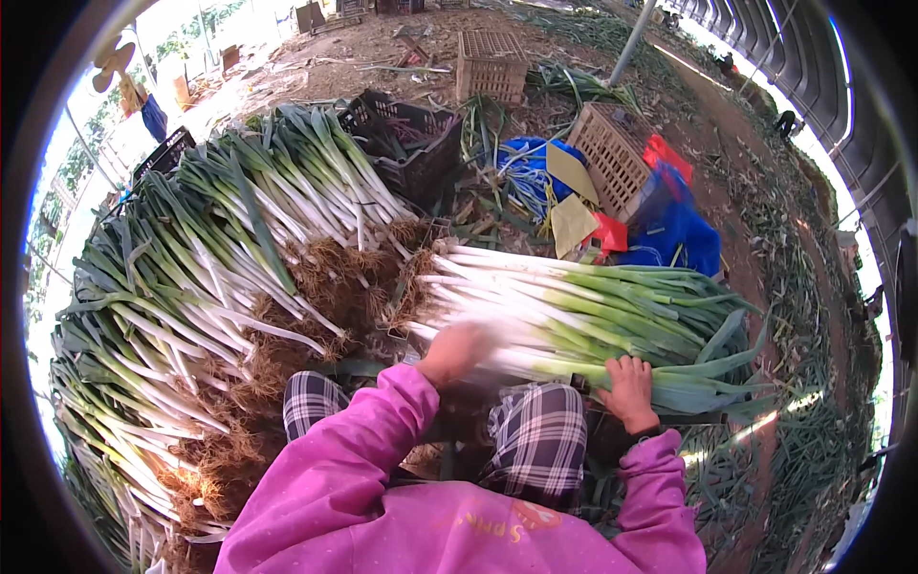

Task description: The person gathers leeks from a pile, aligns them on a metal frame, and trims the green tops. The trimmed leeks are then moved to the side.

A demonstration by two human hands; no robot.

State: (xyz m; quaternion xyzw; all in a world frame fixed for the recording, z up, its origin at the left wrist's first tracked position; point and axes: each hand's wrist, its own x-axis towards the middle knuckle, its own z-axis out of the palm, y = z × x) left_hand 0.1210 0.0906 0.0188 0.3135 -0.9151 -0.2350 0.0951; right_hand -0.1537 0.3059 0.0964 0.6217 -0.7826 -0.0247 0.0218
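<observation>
In front of my knees lies a row of leeks (564, 297), white stems toward the left and green leaves toward the right. My left hand (459, 352) is over the white stems at the near side of this row; motion smears its fingers. Farther right, my right hand (628, 390) is closed over the green part of the nearest leek (574, 368), with its fingertips on the far side of the leaves. A great heap of rooted leeks (182, 277) curves round my left side, its brown roots (239, 383) facing me.
Behind the leeks stand a dark plastic crate (421, 158) and a tan crate (492, 67). Another tan crate (612, 158) leans beside blue bags (669, 230), cardboard pieces (572, 222) and blue-white strings (531, 177). Leaf scraps (813, 478) cover the ground at right.
</observation>
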